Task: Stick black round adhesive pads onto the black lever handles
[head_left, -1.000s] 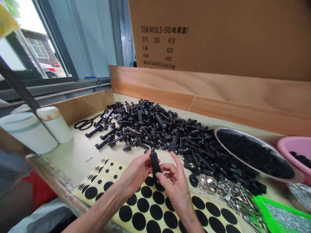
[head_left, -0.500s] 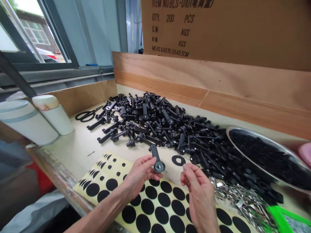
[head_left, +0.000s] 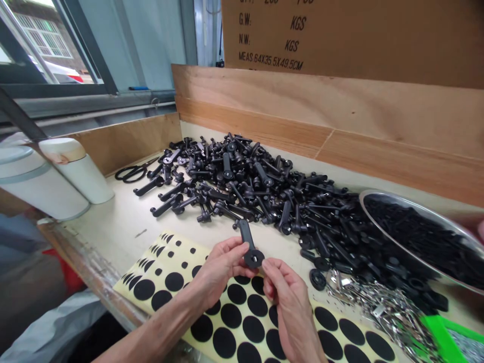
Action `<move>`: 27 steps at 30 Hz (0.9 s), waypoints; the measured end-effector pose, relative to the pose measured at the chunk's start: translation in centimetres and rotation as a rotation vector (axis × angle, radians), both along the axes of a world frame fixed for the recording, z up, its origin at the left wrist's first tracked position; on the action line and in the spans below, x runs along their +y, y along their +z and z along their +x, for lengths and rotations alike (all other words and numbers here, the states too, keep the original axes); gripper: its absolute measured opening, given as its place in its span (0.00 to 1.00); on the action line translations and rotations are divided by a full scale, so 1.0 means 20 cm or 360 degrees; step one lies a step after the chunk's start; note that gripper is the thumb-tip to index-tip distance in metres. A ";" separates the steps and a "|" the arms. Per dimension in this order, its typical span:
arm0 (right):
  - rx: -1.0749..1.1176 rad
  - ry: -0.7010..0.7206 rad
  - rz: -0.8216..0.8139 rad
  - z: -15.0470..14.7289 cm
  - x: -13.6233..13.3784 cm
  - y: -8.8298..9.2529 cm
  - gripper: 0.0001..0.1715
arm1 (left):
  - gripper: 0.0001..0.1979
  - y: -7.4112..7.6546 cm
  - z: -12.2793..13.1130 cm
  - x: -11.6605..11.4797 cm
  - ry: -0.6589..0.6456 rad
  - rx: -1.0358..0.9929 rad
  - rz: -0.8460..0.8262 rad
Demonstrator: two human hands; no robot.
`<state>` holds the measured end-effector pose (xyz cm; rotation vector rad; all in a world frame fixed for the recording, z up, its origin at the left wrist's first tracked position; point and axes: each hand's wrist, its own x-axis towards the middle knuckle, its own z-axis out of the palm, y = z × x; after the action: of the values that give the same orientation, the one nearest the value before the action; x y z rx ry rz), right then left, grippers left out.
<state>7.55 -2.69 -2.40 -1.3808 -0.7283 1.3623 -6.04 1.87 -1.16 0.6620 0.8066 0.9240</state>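
One black lever handle (head_left: 245, 234) stands tilted in your left hand (head_left: 221, 267), its shank pinched between thumb and fingers, with its round head pointing toward your right hand (head_left: 291, 307). Your hands are close together. The right fingertips sit at the underside of the head, but you can't tell from this view whether they're gripping it or only just touching. The head looks black, with a small hole at its centre.

Under your hands lie sheets of black adhesive discs (head_left: 181, 249), with many discs still on the backing. Just right of your hands, a loose black disc part (head_left: 317, 279) sits on the counter (head_left: 113, 227) at the near edge of a large heap of black handles (head_left: 242, 186). Farther right are a steel bowl (head_left: 397, 197) filled with small black parts and a spill of silver clips (head_left: 381, 302), with a green tray (head_left: 442, 338) at the near right corner.

Scissors (head_left: 132, 174) lie at the far left, and white tubs (head_left: 75, 174) stand at the left. Judging by the size of the heap and the full bowl, most of the pieces look untouched, and you have just this one in hand.
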 end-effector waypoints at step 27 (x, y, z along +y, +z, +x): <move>-0.0070 -0.0003 -0.0037 0.00 0.01 0.00 0.18 | 0.13 -0.01 -0.01 0.00 -0.0032 0.0029 0.0070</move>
<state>7.63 -2.48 -2.47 -1.4335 -0.7418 1.3465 -6.14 1.88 -1.36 0.7167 0.7965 0.9206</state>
